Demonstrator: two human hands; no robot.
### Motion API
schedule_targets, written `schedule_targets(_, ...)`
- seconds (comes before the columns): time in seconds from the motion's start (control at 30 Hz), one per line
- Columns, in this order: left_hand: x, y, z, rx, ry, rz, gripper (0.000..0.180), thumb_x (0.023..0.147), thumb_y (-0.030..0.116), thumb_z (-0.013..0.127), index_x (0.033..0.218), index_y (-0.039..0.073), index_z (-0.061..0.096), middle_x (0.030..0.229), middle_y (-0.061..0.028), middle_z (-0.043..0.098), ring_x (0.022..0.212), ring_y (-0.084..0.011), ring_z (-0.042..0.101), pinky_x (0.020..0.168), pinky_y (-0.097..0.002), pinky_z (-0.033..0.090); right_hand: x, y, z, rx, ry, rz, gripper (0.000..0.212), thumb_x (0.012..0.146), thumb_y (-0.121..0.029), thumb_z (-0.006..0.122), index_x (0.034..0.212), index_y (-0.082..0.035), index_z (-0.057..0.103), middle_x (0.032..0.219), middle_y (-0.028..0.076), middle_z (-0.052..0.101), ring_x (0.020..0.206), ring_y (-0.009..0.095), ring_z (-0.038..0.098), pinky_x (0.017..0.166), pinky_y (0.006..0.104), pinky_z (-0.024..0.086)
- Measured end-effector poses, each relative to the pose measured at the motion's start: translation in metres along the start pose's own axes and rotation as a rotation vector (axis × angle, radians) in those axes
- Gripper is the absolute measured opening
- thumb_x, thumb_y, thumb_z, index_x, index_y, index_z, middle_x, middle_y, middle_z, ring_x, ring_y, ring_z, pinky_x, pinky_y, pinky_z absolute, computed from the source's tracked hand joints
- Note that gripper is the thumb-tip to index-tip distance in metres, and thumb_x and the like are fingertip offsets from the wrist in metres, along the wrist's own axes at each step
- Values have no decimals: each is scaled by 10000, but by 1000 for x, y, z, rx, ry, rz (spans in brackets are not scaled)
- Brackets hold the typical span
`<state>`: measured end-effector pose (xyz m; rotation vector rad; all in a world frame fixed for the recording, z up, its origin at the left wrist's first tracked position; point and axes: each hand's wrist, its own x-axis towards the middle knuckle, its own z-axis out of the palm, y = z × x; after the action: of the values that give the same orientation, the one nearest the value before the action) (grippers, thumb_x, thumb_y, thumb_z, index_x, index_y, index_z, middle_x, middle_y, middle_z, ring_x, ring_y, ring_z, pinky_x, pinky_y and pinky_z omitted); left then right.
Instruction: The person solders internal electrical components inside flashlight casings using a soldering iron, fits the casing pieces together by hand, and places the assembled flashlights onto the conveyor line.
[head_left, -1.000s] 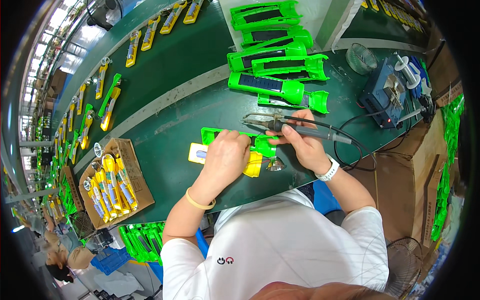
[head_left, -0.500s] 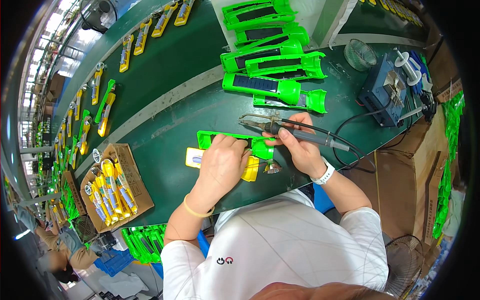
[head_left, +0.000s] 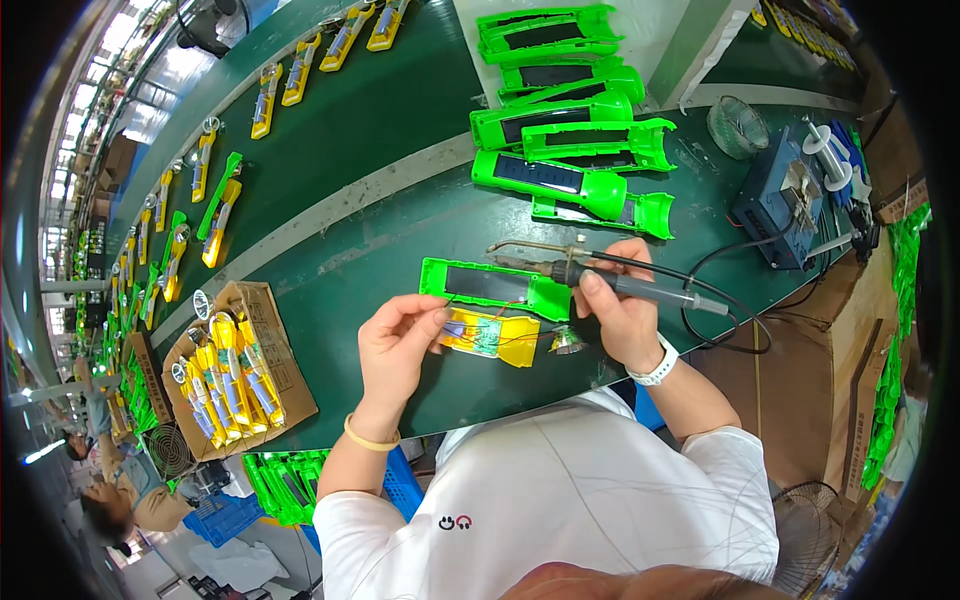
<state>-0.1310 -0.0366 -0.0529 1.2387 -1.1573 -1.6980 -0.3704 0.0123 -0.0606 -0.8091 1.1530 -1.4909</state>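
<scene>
1. Our left hand has moved since the earlier frame: off the green shell, now by the left end of the yellow half, so the panel and board show.
2. Left thumb and forefinger are pinched together, seemingly on a thin dark wire; too small to be sure.
3. Our right hand grips the soldering iron, tip pointing left above the green shell, not on any joint.
4. We have the green flashlight shell, dark panel in it, on the bench just beyond the yellow shell half, which carries a green circuit board. Reflector lies off its right end.
5. To do this well, we'd pinch the wire back from its end, hold it still on the board, touch the tip briefly, and keep hot metal off plastic, fingers and the red wire.
6. Blue soldering station sits farther right.
</scene>
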Motion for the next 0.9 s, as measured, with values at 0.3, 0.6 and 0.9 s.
schedule_targets(0.3,49,16,-17,1045,-224,527,104,679,1,655,776,24,626,853,-103,505,797,-255,533,694,-344,468,5,25,23,-96,-97,144,286,831,-82,626,952,-55,368,802,16,484,676,42,471,563,198,396)
schedule_targets(0.6,58,25,-19,1139,-460,477,138,674,-21,639,802,23,612,922,-97,461,814,-248,546,698,-323,481,5,30,18,-334,-145,92,257,823,-49,606,912,-56,365,770,22,504,598,58,516,534,204,442)
schedule_targets(0.9,63,27,-18,1186,-502,479,116,670,-16,638,775,23,605,910,-99,462,800,-248,541,688,-328,473,10,22,31,-412,-167,43,272,808,-75,632,917,-45,384,715,1,501,600,43,469,493,216,382)
